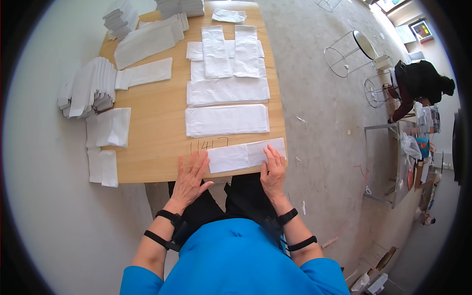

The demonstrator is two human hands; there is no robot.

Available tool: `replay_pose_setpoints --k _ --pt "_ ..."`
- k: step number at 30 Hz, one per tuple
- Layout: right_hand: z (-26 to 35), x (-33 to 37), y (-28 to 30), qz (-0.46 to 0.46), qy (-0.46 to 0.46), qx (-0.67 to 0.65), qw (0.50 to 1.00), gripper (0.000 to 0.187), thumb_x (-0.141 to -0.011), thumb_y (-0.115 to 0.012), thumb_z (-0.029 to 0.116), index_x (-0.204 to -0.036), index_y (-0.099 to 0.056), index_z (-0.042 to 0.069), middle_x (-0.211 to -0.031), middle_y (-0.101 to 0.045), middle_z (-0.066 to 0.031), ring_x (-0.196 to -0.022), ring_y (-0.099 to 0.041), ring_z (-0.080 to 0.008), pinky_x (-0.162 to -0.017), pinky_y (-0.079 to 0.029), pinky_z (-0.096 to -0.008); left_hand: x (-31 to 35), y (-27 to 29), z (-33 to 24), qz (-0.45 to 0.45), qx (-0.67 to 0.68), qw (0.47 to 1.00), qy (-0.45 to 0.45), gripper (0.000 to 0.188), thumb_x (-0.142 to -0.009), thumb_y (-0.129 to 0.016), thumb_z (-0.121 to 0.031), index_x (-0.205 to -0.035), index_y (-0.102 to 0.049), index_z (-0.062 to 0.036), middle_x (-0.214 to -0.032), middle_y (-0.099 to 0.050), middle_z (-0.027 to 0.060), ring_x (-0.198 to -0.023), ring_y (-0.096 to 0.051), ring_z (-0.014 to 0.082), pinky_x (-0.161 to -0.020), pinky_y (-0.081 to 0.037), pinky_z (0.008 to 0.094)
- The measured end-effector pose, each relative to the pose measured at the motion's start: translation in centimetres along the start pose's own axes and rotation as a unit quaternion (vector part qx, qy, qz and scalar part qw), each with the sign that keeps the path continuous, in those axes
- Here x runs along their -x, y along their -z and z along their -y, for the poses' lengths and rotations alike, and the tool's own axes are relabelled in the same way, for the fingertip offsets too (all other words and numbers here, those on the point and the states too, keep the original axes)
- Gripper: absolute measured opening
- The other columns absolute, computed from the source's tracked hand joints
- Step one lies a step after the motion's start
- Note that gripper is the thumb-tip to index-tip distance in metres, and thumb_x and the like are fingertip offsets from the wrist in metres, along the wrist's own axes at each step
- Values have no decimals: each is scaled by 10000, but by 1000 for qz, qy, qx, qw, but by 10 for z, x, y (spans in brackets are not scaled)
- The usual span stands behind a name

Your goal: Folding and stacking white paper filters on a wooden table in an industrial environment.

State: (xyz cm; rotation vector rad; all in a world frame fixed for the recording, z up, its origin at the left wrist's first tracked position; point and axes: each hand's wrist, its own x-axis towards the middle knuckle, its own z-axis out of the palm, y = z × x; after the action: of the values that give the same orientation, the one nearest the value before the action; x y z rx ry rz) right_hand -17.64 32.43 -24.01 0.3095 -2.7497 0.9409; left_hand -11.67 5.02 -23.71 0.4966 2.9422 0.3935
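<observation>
Near the table's front edge lies a long, flat white strip (228,158), seemingly folded paper, with a crease or overlap near its middle. My left hand (189,183) is beside its left end, palm down with the fingers spread, holding nothing. On the strip's right part rest the fingertips of my right hand (273,172), the thumb apart from the other fingers. Just beyond it lies a flat stack of similar white strips (227,121). Farther back, another stack (228,91) lies crosswise, and two upright-lying strips (215,51) (246,51) overlap the pieces behind.
The wooden table (157,118) bears dark handwritten marks near my left fingers. Along its left side stand a fanned pile (91,86) and folded white pieces (109,128). A round stool (364,45) stands right; beyond, a person in dark clothes (418,83) bends near a cluttered table (405,162).
</observation>
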Motion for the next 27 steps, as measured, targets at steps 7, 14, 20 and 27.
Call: replay_pose_setpoints --k 7,14,20,27 --pt "11 -9 -5 16 16 3 1000 321 -804 -593 -27 -1122 -610 9 -1238 -584 -164 -1147 -530 -360 -972 -444 -421 -12 10 -1 38 27 999 -15 823 -796 -695 -443 -1460 -336 -117 -1577 -222 34 -1465 -153 282 -1171 -41 571" --pt "61 -88 -70 53 -72 -184 979 180 -784 -696 65 -939 -614 29 -984 -620 -126 -937 -579 -332 -822 -478 -412 -47 14 10 -194 218 946 139 492 -852 -647 -184 -1305 -498 -63 -1392 -465 123 -1295 -409 329 -1098 -284 478" --pt "70 -111 -120 81 -120 -78 986 315 -687 -809 144 -918 -612 61 -966 -591 -119 -951 -562 -322 -802 -478 -415 -64 17 14 -194 152 959 140 349 -831 -645 -133 -1161 -574 -45 -1169 -574 129 -1102 -526 317 -957 -402 439" --pt "72 -111 -126 84 -115 -60 988 300 -679 -808 146 -897 -610 87 -946 -583 -101 -943 -567 -309 -790 -482 -419 -47 -2 9 -39 25 990 -133 473 -863 -636 -370 -1244 -584 -95 -1352 -508 78 -1322 -399 232 -1136 -247 443"
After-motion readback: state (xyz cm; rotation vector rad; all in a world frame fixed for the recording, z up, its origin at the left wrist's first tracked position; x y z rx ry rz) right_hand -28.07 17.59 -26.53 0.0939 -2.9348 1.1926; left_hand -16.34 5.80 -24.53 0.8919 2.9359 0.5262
